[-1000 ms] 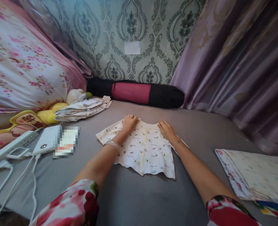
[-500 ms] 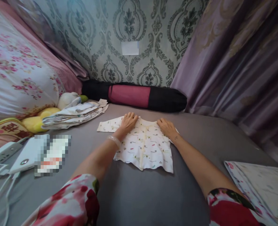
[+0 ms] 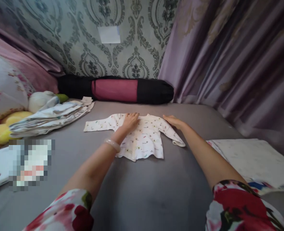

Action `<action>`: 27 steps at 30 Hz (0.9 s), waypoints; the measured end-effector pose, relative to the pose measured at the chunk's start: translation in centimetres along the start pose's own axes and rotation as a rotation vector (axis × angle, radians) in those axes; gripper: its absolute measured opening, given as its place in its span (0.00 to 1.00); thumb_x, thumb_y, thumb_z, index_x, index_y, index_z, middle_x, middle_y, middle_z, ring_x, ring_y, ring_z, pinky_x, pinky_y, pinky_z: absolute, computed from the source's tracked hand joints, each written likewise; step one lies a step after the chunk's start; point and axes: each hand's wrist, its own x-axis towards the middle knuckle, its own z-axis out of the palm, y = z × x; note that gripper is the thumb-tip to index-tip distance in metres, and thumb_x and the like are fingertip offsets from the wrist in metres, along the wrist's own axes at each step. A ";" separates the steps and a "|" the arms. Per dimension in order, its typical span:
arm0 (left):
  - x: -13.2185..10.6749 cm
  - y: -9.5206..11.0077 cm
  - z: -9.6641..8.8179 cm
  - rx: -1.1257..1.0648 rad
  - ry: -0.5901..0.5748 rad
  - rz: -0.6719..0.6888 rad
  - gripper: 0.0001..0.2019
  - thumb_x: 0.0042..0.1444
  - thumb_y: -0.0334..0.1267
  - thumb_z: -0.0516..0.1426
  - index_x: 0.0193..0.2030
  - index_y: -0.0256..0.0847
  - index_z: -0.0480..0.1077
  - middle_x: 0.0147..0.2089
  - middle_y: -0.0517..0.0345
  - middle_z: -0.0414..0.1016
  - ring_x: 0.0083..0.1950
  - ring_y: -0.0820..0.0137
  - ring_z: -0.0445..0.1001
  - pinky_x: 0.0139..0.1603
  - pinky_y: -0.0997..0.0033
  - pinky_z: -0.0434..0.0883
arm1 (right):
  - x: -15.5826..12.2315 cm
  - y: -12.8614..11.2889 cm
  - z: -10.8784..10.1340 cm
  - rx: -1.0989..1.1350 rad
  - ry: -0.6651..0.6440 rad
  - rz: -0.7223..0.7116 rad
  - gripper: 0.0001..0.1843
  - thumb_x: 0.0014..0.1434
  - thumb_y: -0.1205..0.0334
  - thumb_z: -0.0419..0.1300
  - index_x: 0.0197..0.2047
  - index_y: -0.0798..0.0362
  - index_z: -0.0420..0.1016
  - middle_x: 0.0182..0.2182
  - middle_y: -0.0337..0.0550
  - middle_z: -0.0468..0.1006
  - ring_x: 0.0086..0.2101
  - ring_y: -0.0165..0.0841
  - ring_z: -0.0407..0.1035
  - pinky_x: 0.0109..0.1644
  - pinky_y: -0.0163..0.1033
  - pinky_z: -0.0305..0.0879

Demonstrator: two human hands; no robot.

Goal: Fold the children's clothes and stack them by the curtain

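Observation:
A white long-sleeved baby shirt with a small scattered print lies spread on the grey bed sheet. Near its collar, my left hand rests on the fabric with the fingers stretched out. The left sleeve points straight out to the side, while the right one slants down toward me. Beside the right shoulder is my right hand, its fingers extended along the sleeve's upper edge. Whether its fingertips press on the cloth I cannot tell.
Folded clothes lie at the left beside plush toys. A white power bank is nearer me. Along the wall stretches a black and red roll bag. Folded pale cloth lies at the right, below the curtain.
My right hand has moved off the shirt's front to the outer shoulder, and the right sleeve now shows. My left hand stays near the collar. The view has turned to the right.

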 end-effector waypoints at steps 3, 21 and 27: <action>1.1 3.7 0.7 -0.115 -0.057 0.106 0.16 0.64 0.36 0.48 0.57 0.37 0.64 0.60 0.44 0.70 0.60 0.58 0.67 0.60 0.54 0.59 | -2.0 1.1 -1.0 0.132 -0.102 0.147 0.20 0.63 0.47 0.55 0.28 0.53 0.71 0.20 0.38 0.70 0.22 0.28 0.63 0.26 0.32 0.59; 2.0 9.1 3.9 -0.222 -0.169 0.055 0.28 0.68 0.48 0.37 0.70 0.37 0.51 0.73 0.49 0.49 0.73 0.59 0.46 0.72 0.51 0.45 | -2.6 5.4 -5.8 -0.307 0.020 0.037 0.22 0.55 0.47 0.61 0.17 0.53 0.69 0.16 0.35 0.65 0.23 0.29 0.62 0.26 0.33 0.52; 2.1 9.4 3.7 -0.189 -0.182 0.029 0.29 0.67 0.49 0.36 0.72 0.42 0.47 0.74 0.48 0.47 0.74 0.54 0.44 0.71 0.46 0.43 | -4.3 6.7 -6.8 0.196 -0.015 0.130 0.09 0.53 0.58 0.65 0.31 0.54 0.71 0.21 0.35 0.71 0.21 0.26 0.63 0.25 0.31 0.56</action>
